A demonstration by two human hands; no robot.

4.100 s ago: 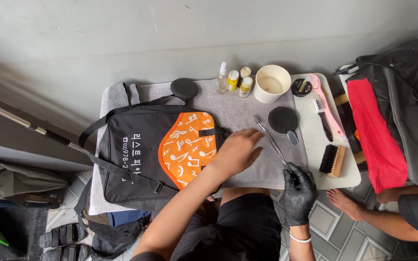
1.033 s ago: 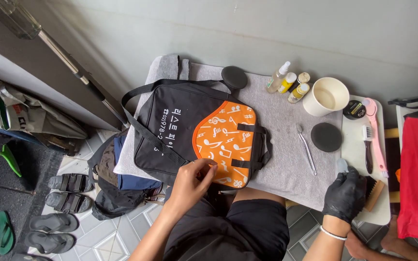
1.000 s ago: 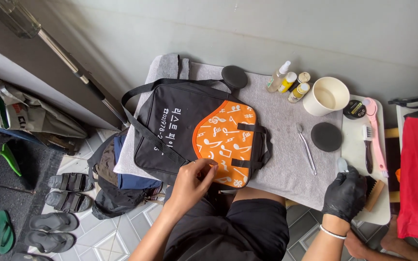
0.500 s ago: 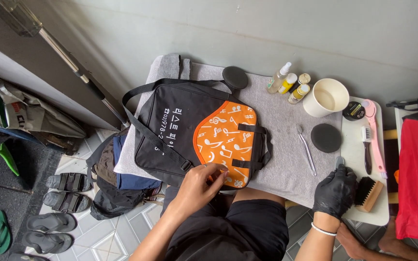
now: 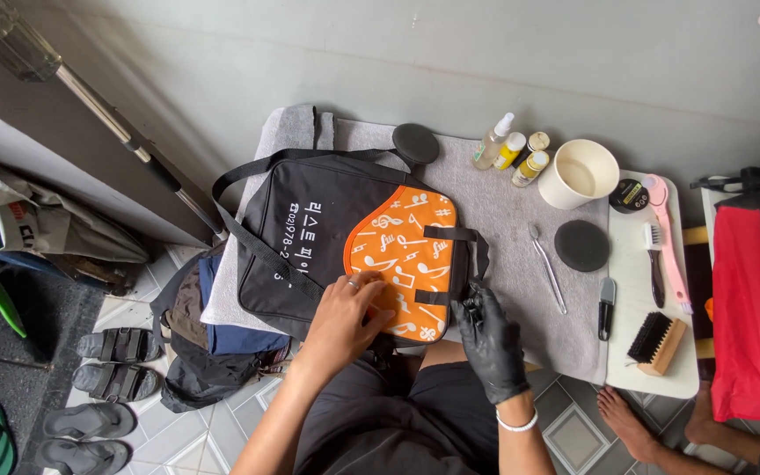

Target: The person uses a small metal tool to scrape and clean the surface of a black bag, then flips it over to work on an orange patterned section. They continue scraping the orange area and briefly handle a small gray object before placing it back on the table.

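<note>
Your left hand (image 5: 349,308) lies flat and open on the orange pocket (image 5: 402,255) of the black bag (image 5: 310,237), fingers spread, pressing it down and gripping nothing. Your right hand (image 5: 490,339), in a black glove, is curled with its fingertips together at the black strap (image 5: 461,264) on the pocket's edge. It looks like a pinch on the strap or its buckle, but the glove and strap are both black, so you cannot tell for sure that it has hold.

The bag lies on the grey towel (image 5: 503,202) on the table (image 5: 639,352), right in front of you. From the bag, the round black sponge (image 5: 415,141) sits at about 12 o'clock. The little bottles (image 5: 512,151) and the white cup (image 5: 578,173) are at about 1 o'clock. The metal tweezers (image 5: 547,268), a second round sponge (image 5: 580,244) and the brushes (image 5: 657,264) are at 3 o'clock. The wooden brush (image 5: 655,341) is at 4 o'clock.

It looks like you are at the step of holding the bag still and working on the strap side of the pocket. A next move would need your left hand to stay pressed down, so the bag does not slide, while the right fingers get a firm hold on the strap.
</note>
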